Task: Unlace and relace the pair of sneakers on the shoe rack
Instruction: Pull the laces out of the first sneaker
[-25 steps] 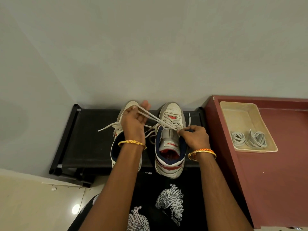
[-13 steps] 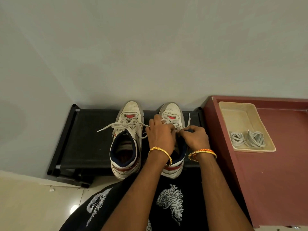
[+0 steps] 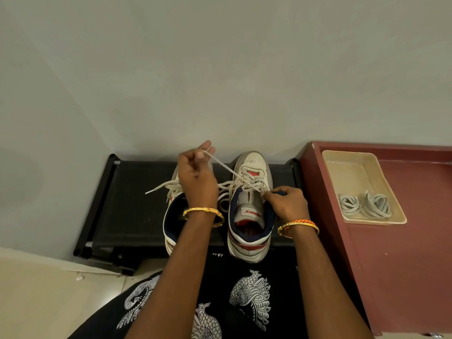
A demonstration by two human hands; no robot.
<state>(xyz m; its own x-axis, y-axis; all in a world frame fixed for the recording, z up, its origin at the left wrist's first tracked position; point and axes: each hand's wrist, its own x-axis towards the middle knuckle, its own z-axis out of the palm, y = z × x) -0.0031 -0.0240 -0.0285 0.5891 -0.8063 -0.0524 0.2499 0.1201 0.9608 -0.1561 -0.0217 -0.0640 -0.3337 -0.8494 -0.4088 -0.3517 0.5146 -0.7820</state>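
Two white sneakers with navy lining and red trim stand side by side on a black shoe rack (image 3: 137, 204), toes toward the wall. My left hand (image 3: 197, 176) is raised over the left sneaker (image 3: 171, 221), hiding most of it, and pinches a white lace (image 3: 223, 167) pulled taut up and left from the right sneaker (image 3: 252, 216). At the right sneaker's upper eyelets, my right hand (image 3: 285, 204) pinches the lace beside the tongue. A loose lace end (image 3: 156, 188) of the left sneaker lies on the rack.
A dark red cabinet (image 3: 403, 265) stands right of the rack. On it sits a beige tray (image 3: 347, 167) holding bundled grey laces (image 3: 365, 205). A grey wall rises directly behind the rack. Pale floor tiles (image 3: 49, 302) lie at lower left; my patterned black garment fills the bottom.
My left hand went from the right sneaker's eyelets up and to the left, drawing a length of lace out taut. My right hand stayed at the eyelets.
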